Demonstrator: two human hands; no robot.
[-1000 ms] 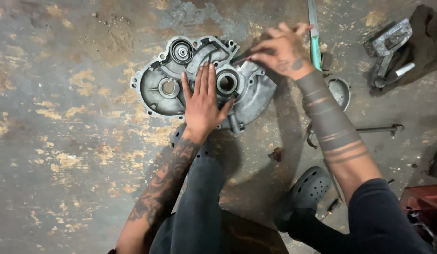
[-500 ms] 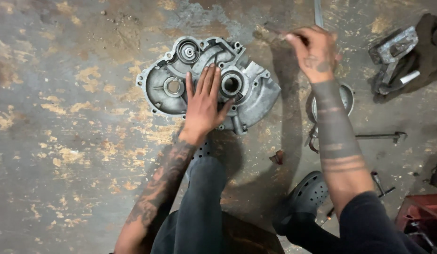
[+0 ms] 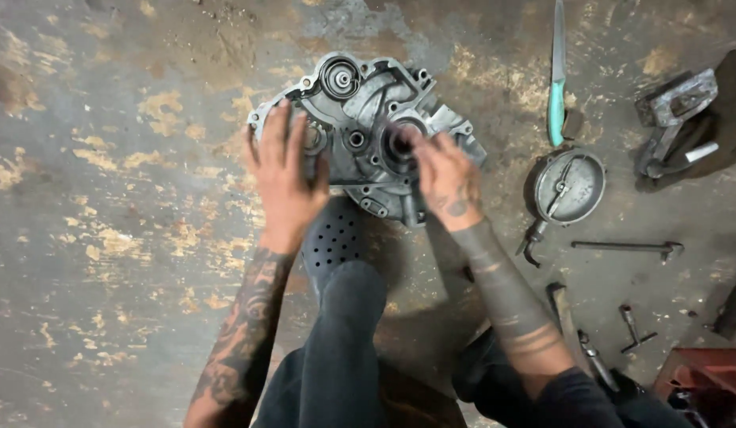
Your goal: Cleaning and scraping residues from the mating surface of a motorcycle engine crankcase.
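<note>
A grey metal engine case (image 3: pixel 368 135) lies flat on the stained concrete floor (image 3: pixel 106 238), with its open inner side turned up. Its long axis runs from left to right in the head view, a little down toward the right, and it sits just above a black perforated shoe (image 3: pixel 334 238). In its hollows I see a round bearing seat (image 3: pixel 340 79) at the top and a dark round bore (image 3: pixel 399 143) on the right side.

The left hand (image 3: pixel 284 186) rests flat on the left part of the case, fingers spread. The right hand (image 3: pixel 447 178) has its fingertips pressed together at the dark bore — what they pinch, I cannot tell.

To the right, well apart, lie a round metal cover (image 3: pixel 570 186), a teal-handled tool (image 3: pixel 556 87) pointing up and down, and a thin rod (image 3: pixel 625 247)
</note>
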